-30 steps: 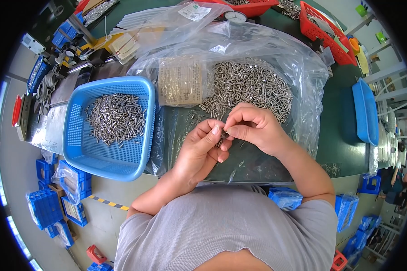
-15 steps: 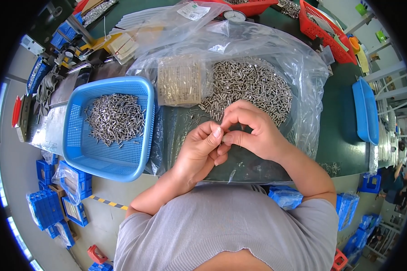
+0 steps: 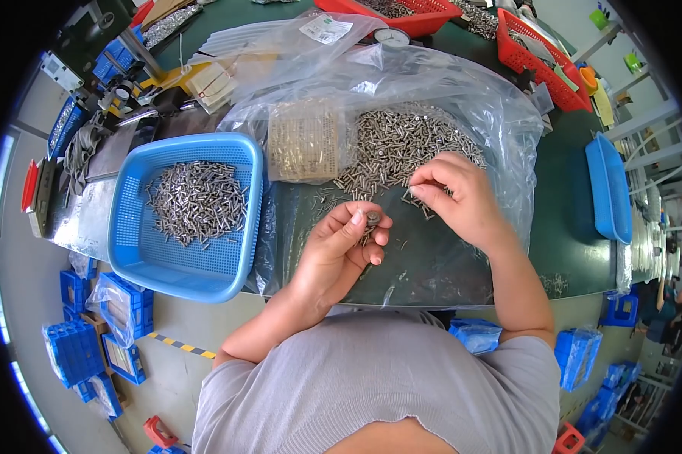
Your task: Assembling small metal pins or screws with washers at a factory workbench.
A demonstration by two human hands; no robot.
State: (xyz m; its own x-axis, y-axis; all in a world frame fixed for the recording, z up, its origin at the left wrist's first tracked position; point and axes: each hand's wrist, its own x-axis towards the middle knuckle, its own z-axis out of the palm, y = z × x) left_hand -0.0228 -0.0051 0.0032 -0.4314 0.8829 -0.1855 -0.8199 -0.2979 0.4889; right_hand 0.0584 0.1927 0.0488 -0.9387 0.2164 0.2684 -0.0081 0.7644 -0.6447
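Over the green tabletop, my left hand (image 3: 332, 250) pinches a small round grey metal piece (image 3: 373, 218) between thumb and forefinger. A few small metal pins (image 3: 368, 237) show among its curled lower fingers. My right hand (image 3: 466, 200) is at the near right edge of a large heap of metal pins (image 3: 401, 140) lying on clear plastic. Its thumb and forefinger are pressed close together; whether a pin sits between them is too small to tell. On the left, a blue perforated basket (image 3: 254, 219) holds another heap of metal pins (image 3: 199, 200).
A plastic-wrapped brown card (image 3: 303, 144) lies between basket and heap. Crumpled clear plastic (image 3: 507, 113) surrounds the heap. Red baskets (image 3: 534, 64) and a round dial gauge (image 3: 391, 36) stand at the back. A blue tray (image 3: 607, 189) sits at the right edge; metal equipment (image 3: 121, 91) at the left.
My hands were together at the fingertips and have parted. My right hand has moved right, to the heap's edge. My left hand stays put, the round metal piece now showing in it.
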